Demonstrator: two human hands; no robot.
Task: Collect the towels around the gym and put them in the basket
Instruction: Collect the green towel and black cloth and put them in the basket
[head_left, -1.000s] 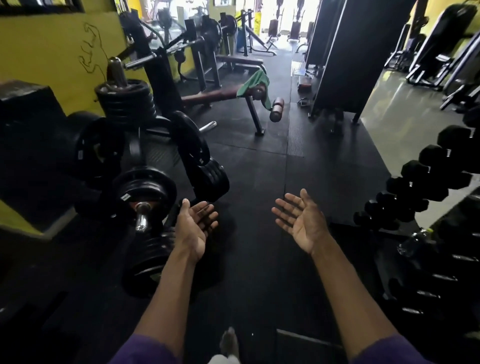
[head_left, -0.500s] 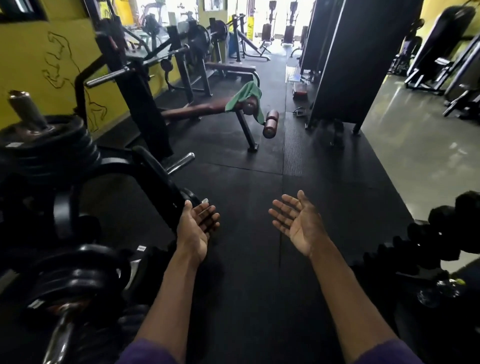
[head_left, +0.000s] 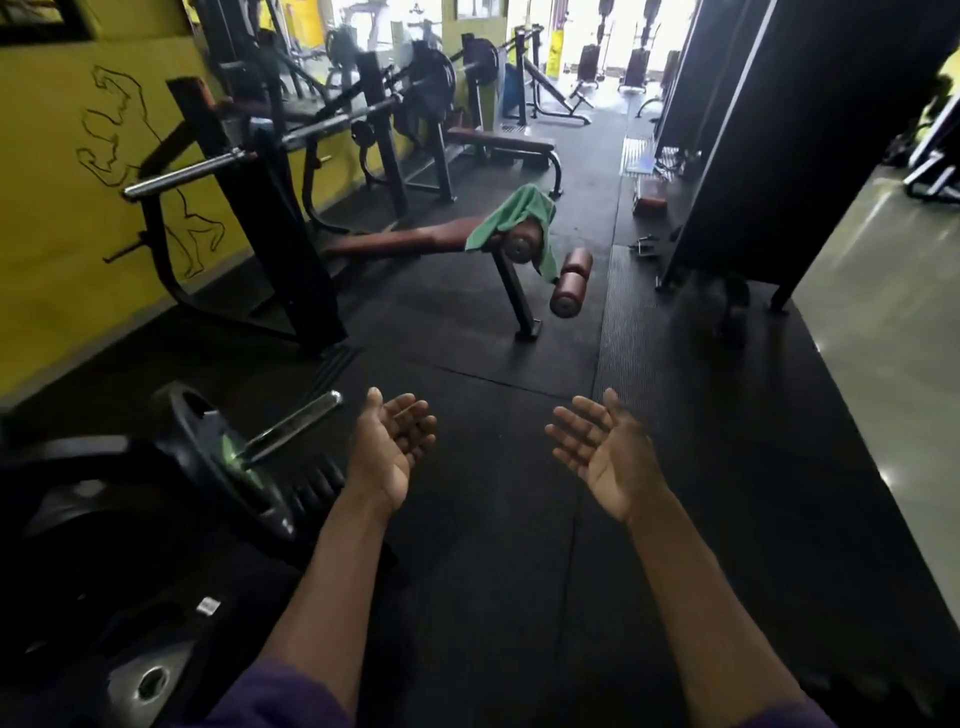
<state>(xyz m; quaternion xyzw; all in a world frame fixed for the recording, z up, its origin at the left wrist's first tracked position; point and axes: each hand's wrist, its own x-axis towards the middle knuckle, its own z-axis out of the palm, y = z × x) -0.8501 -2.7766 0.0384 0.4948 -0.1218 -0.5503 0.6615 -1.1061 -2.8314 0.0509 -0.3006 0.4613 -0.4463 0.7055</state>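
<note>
A green towel (head_left: 511, 215) hangs over the foot end of a brown padded bench (head_left: 410, 240), draped across its roller pads, ahead of me in the upper middle of the view. My left hand (head_left: 387, 447) and my right hand (head_left: 602, 449) are both held out in front, palms up, fingers spread, with nothing in them. Both hands are well short of the towel, over the black rubber floor. No basket is in view.
A plate-loaded bar (head_left: 244, 447) and stacked weight plates sit low at my left. A rack with a steel bar (head_left: 208, 171) stands along the yellow wall. A tall black machine (head_left: 769, 156) rises at the right. Open rubber floor (head_left: 519, 545) leads toward the bench.
I have walked forward: the bench and green towel are nearer and larger, and the dumbbell rack at the right has dropped out of view. Both hands stay open, palms up.
</note>
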